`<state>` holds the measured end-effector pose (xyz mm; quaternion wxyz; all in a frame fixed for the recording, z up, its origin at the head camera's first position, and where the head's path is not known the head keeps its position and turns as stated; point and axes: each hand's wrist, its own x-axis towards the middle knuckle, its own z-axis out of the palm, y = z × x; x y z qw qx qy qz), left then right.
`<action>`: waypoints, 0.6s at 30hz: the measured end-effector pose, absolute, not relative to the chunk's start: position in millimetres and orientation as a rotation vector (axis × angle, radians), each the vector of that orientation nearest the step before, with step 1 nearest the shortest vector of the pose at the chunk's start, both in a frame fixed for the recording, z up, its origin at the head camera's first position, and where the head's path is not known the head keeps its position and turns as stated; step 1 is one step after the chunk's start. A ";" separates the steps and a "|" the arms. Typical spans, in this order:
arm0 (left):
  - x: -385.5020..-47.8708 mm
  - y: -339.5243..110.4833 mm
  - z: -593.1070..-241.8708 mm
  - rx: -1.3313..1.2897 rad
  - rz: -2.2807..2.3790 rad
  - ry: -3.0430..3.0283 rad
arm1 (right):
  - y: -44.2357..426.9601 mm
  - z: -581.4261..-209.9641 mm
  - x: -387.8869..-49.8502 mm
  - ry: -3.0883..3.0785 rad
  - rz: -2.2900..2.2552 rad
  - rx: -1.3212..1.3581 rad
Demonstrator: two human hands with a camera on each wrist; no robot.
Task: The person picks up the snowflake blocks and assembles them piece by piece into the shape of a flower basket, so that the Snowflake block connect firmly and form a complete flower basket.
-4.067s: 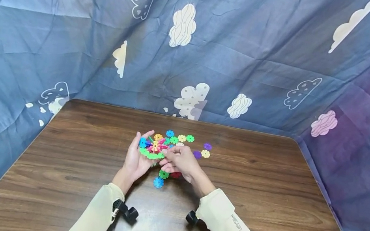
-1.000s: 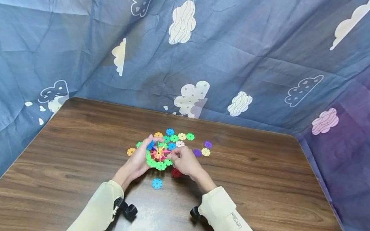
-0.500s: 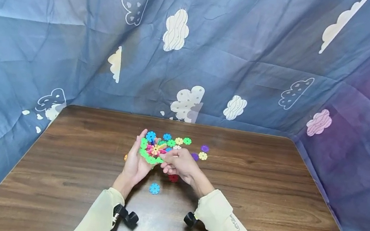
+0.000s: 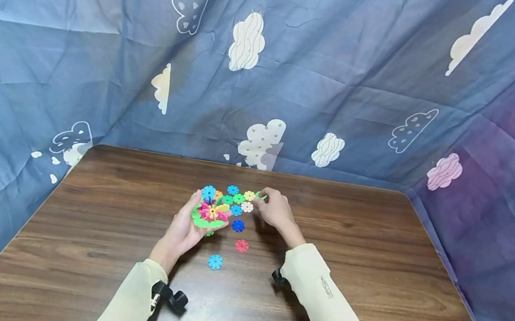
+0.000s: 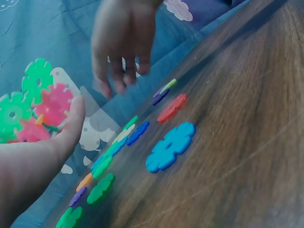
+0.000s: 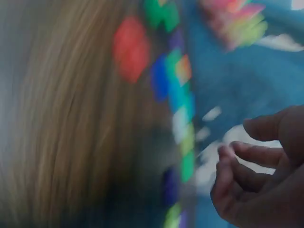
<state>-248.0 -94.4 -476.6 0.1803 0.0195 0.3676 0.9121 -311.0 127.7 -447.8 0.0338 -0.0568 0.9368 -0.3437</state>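
My left hand (image 4: 183, 231) holds up a flower-like build of interlocking plastic snowflake discs (image 4: 211, 214), with green discs around the outside and pink and yellow ones at the centre. A blue disc (image 4: 209, 192) stands up at its far edge. In the left wrist view the thumb lies beside the pink discs (image 5: 53, 102); the other fingers are mostly hidden. Over the far right of the loose discs hovers my right hand (image 4: 276, 209), partly covering a green disc (image 4: 259, 194). Its fingers (image 6: 259, 154) are loosely bent in the right wrist view, and nothing shows between them.
Loose snowflake discs lie on the wooden table (image 4: 344, 284): a white one (image 4: 247, 207), a dark blue one (image 4: 238, 226), a red one (image 4: 242, 246), a light blue one (image 4: 215, 262) and several more. A cloud-patterned cloth (image 4: 297, 94) hangs behind the table.
My right hand has left the build and moved right and away, toward the loose discs at the back. The dark blue disc and red disc are now uncovered. My left hand still holds the build.
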 end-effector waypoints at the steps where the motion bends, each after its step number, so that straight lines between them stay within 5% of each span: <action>1: -247.2 -94.9 -476.7 0.061 2.567 1.046 | 128.7 -453.8 -318.7 2.959 -0.934 -0.180; 8: -241.7 -91.5 -478.8 0.156 2.504 0.995 | 126.7 -481.5 -349.0 3.065 -0.499 -0.309; 18: -240.8 -86.9 -478.6 0.149 2.438 1.090 | 132.8 -479.9 -351.0 3.093 -0.652 -0.264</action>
